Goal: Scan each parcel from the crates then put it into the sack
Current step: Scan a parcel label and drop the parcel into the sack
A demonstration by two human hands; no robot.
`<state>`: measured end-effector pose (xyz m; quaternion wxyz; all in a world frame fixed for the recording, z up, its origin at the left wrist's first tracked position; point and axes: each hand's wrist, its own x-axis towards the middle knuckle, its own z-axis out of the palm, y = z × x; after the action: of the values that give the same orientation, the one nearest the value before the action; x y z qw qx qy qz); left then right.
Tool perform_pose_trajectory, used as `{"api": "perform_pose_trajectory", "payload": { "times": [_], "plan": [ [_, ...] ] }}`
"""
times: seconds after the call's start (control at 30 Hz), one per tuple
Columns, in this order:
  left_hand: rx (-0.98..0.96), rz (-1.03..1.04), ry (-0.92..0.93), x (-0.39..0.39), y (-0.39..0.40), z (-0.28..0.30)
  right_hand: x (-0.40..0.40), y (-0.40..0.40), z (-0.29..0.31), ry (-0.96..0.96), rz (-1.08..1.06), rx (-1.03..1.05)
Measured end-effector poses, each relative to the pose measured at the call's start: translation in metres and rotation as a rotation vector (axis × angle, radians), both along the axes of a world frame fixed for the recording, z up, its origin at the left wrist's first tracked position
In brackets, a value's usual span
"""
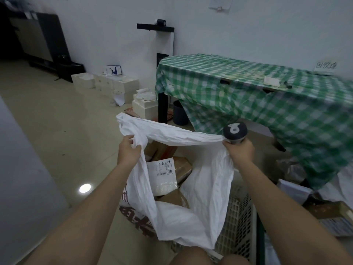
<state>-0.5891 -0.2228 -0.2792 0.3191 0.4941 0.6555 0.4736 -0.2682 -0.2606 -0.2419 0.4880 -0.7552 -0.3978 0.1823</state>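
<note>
Makeshift parcel-sorting room: parcels (pixel 168 175), stacked boxes (pixel 114 84), cloth-covered table (pixel 238 81).

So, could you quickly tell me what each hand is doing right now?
Left hand: grips the sack rim.
Right hand: holds the scanner and pinches the sack rim.

White sack (pixel 191 217) with red-brown printed characters; brown cardboard parcels (pixel 181 167) inside, one white-labelled; green-and-white checked tablecloth (pixel 248 92); cream lattice crate (pixel 236 230); dark grey scanner (pixel 235 132); beige floor (pixel 57 121).
</note>
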Motion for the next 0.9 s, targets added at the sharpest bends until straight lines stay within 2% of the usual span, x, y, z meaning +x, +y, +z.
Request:
{"api": "perform_pose_trajectory", "payload": {
  "times": [0.17, 0.23, 0.33, 0.5, 0.73, 0.9],
  "plan": [
    [-0.142, 0.043, 0.188, 0.003, -0.008, 0.006, 0.003, -0.012, 0.008, -0.027, 0.004, -0.017],
    [-0.096, 0.045, 0.315, 0.014, -0.013, 0.013, 0.008, -0.023, 0.010, -0.024, 0.009, -0.036],
    [0.087, -0.021, 0.430, 0.044, -0.024, 0.022, 0.019, -0.047, 0.006, 0.014, 0.037, -0.008],
    [0.273, -0.323, 0.384, 0.125, -0.049, 0.027, 0.057, -0.108, -0.008, 0.042, 0.059, -0.089],
    [0.326, -0.735, 0.325, 0.267, -0.106, -0.002, 0.140, -0.219, -0.054, 0.087, -0.153, -0.165],
    [0.248, -0.930, 0.329, 0.355, -0.148, -0.039, 0.190, -0.276, -0.098, 0.112, -0.296, -0.190]
  ]
}}
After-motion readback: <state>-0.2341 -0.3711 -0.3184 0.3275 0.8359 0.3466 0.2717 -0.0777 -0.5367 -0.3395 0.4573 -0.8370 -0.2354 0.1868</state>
